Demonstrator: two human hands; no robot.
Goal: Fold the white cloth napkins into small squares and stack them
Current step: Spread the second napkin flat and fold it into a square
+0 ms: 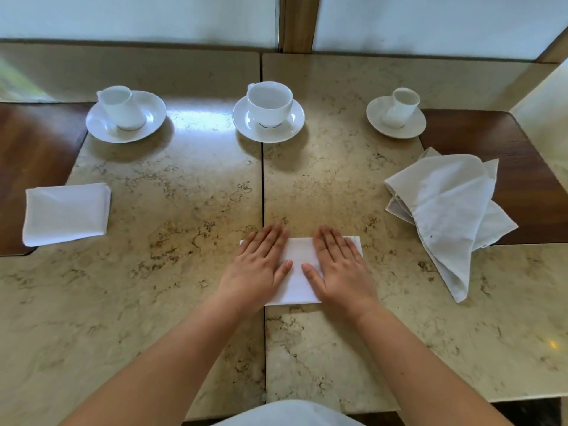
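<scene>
Folded white cloth napkin [66,213] sits far left on the beige marble-look counter [172,210], a finished square w/ edges roughly aligned — likely the base of the stack, parked clear of the work area. Behind it, a white cup tipped on its white saucer [126,115], then an upright white cup on a saucer [268,111] near the seam between the two counter slabs.

Centre, close to the person: a half-folded white napkin [299,270], now a narrow rectangle, lies just right of the seam. Left hand [261,265] and right hand [339,265] both rest flat on it, fingers straight, no grip on anything — palms pressing down, prob. to set the crease and keep layers from sliding. Thumbs nearly meet at the middle.

Judgement: one more fold across should bring it to the size of the left square, then it goes onto that one.

Right side: a small white cup on a saucer [396,116] at the back, and a loose heap of crumpled white napkins [448,210] overlapping the dark wood inset [528,179] — still to be folded, w/in reach of the right hand.
</scene>
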